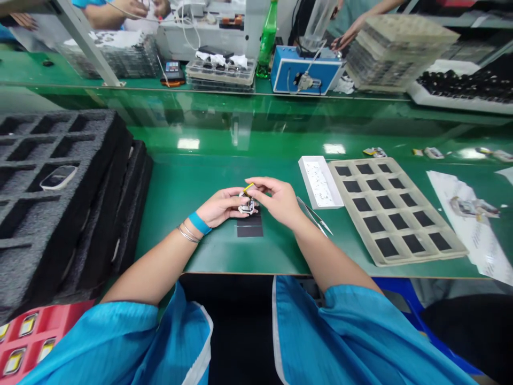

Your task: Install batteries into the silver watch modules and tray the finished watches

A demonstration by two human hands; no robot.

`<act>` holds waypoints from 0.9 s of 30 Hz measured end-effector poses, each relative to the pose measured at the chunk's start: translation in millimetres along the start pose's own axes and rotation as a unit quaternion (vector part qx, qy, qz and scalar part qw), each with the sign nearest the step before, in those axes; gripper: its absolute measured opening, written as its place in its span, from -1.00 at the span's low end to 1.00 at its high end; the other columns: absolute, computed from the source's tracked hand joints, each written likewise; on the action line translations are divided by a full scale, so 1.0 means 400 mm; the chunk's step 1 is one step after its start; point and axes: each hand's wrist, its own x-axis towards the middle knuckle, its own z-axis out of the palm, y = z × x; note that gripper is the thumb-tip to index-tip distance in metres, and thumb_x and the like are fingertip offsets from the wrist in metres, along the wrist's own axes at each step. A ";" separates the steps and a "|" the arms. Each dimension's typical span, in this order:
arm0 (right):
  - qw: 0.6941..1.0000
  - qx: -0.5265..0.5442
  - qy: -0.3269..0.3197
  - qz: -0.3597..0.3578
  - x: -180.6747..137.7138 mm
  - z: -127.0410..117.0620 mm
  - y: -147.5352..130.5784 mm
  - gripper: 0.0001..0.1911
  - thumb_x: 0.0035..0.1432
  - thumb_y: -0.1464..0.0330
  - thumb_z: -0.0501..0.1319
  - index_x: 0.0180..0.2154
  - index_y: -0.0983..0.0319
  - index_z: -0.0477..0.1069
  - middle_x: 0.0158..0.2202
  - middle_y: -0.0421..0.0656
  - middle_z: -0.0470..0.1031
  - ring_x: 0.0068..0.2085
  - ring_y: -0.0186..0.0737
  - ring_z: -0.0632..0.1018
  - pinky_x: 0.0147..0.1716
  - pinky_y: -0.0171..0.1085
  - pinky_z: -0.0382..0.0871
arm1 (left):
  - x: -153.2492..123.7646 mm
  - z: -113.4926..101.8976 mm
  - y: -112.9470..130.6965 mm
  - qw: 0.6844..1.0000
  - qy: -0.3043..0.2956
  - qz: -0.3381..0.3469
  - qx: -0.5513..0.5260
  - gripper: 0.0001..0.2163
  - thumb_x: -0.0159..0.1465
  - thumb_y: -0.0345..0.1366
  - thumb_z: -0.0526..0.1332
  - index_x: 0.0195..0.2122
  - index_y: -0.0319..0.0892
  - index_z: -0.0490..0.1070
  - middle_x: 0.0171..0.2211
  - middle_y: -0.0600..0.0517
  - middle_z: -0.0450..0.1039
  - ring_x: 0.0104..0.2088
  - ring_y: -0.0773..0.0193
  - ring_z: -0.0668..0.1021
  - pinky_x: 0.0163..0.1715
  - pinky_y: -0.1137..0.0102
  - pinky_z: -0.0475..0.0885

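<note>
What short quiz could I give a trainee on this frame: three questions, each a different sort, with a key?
1. True or false: the left hand holds a small white part.
2. Which of these lies nearest the right hand? A) green bottle B) red tray C) tweezers
3. How many black squares show in the beige tray?

Key: 1 true; 2 C; 3 fifteen.

Centre: device between left hand and right hand. Left: stacked foam trays. Right, on the table: tweezers, box behind, 15-compartment tray.
</note>
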 end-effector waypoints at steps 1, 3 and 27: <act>0.999 -0.044 0.006 -0.025 -0.002 0.005 0.001 -0.77 0.12 0.32 0.31 -0.15 0.16 0.59 -0.32 -0.18 0.60 -0.32 -0.26 0.56 -0.18 -0.19 0.46 | 0.002 0.004 -0.003 1.000 0.008 0.001 0.001 -0.76 0.09 -0.43 0.39 -0.19 -0.25 0.52 -0.33 -0.05 0.60 -0.33 0.24 0.65 -0.36 0.42 0.59; 0.993 -0.107 0.007 -0.056 -0.004 0.012 0.004 -0.77 0.15 0.34 0.28 -0.13 0.14 0.59 -0.32 -0.18 0.60 -0.30 -0.24 0.55 -0.15 -0.17 0.45 | 0.005 0.012 -0.009 1.000 0.027 0.007 0.006 -0.78 0.07 -0.45 0.39 -0.23 -0.25 0.53 -0.38 -0.02 0.58 -0.38 0.28 0.63 -0.39 0.44 0.58; 0.927 -0.367 -0.077 0.001 0.014 0.030 0.080 -0.89 0.16 0.40 0.28 -0.26 0.18 0.57 -0.03 -0.06 0.54 0.03 0.02 0.45 0.08 0.06 0.33 | 0.004 -0.010 0.031 0.970 0.211 0.069 -0.096 -0.88 0.17 -0.51 0.23 -0.27 -0.27 0.49 -0.34 -0.08 0.61 -0.34 0.29 0.60 -0.15 0.28 0.50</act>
